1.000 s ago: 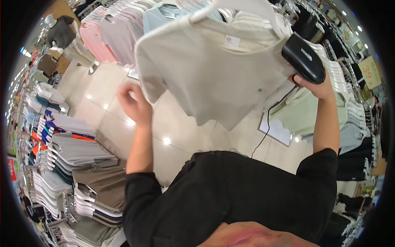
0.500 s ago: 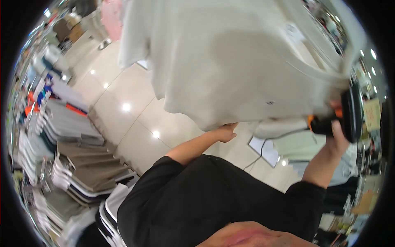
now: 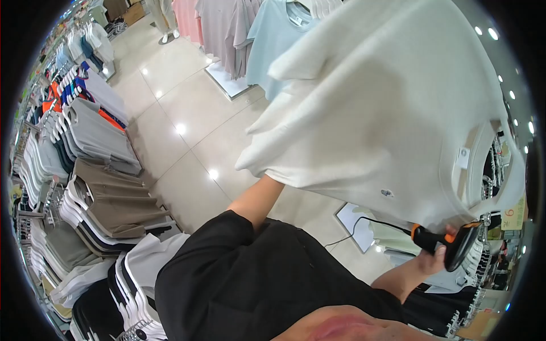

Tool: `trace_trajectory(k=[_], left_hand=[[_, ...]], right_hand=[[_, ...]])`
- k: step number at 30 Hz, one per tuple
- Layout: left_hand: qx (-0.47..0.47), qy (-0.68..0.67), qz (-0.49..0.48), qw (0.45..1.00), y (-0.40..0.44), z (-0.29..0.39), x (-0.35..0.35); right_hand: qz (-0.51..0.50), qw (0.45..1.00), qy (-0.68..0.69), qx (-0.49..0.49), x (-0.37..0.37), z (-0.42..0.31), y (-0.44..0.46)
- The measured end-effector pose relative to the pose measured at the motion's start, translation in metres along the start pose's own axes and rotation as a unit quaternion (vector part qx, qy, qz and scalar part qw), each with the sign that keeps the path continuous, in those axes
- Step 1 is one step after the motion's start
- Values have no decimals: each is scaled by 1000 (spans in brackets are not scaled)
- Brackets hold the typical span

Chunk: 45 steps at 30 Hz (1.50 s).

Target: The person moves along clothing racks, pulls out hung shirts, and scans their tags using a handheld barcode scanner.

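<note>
A white T-shirt hangs across the upper right, its neckline toward the right, with a neck label and a small chest logo. My left forearm reaches up to the hem, and the shirt covers my left hand, so its fingers are hidden. At the lower right, my right hand is closed around the handle of a black-and-orange garment steamer. The steamer's head is just below the collar; whether it touches the cloth I cannot tell. A thin black cord trails from the handle.
Racks of folded-over trousers and shirts on hangers line the left side. Pink, lilac and light blue shirts hang at the back. White floor plates lie on the tiled floor. More hanging clothes and a yellow price sign stand at right.
The view has turned and sharpened. The shirt is tilted further, its collar lower at right. The right hand with the steamer has moved down. The left hand has gone from the hem to under the shirt.
</note>
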<state>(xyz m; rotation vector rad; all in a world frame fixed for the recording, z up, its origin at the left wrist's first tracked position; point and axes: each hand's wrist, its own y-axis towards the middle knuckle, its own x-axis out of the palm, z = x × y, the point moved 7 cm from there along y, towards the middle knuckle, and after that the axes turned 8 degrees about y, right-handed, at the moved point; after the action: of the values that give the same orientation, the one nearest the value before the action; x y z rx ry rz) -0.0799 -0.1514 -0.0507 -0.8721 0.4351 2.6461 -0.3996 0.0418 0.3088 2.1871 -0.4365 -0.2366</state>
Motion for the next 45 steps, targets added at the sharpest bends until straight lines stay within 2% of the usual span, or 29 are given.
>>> trace_trajectory(k=[3,5,8,11,15,20,22,26,28,29,31,33,36,40,41,43,44,45], left_hand=[[0,-46,13,999,-1,-6,-11],[0,-76,25,997,-1,-14,-18],[3,-122,41,992,-3,-20,-27],[14,-169,55,984,2,-24,-34],[30,-225,68,972,7,-27,-46],[49,-289,77,953,10,-31,-61],[61,-313,79,945,14,-31,-68],[80,-361,87,925,20,-32,-80],[91,-384,88,915,21,-26,-88],[95,-396,88,909,21,-24,-92],[100,-419,91,898,20,-23,-98],[102,-444,96,885,15,-21,-103],[103,-478,104,866,7,-20,-111],[107,-523,111,838,0,-9,-127],[104,-523,111,839,-9,-2,-124],[-111,-357,184,909,-49,49,-144],[-143,-345,206,905,-64,64,-155],[-144,-345,205,905,-73,65,-153]], right_hand=[[70,998,6,-3,13,11,-30],[60,998,14,-9,2,27,-41],[43,990,125,50,-11,45,-52],[22,988,137,70,-21,50,-54],[75,984,144,75,-25,50,-66],[79,982,163,62,-13,44,-72],[190,967,138,94,-3,33,-73],[199,973,103,62,-12,31,-75],[148,970,141,129,-10,34,-77],[150,970,141,128,-21,37,-80],[93,988,82,93,-29,40,-82],[116,987,56,99,-34,42,-86],[29,993,-31,113,-28,51,-95],[-89,972,-33,214,-13,71,-115],[-124,961,-69,239,-9,73,-118],[-158,940,-75,295,14,68,-115],[-200,917,-113,326,14,72,-118],[-187,905,-90,372,34,61,-113]])
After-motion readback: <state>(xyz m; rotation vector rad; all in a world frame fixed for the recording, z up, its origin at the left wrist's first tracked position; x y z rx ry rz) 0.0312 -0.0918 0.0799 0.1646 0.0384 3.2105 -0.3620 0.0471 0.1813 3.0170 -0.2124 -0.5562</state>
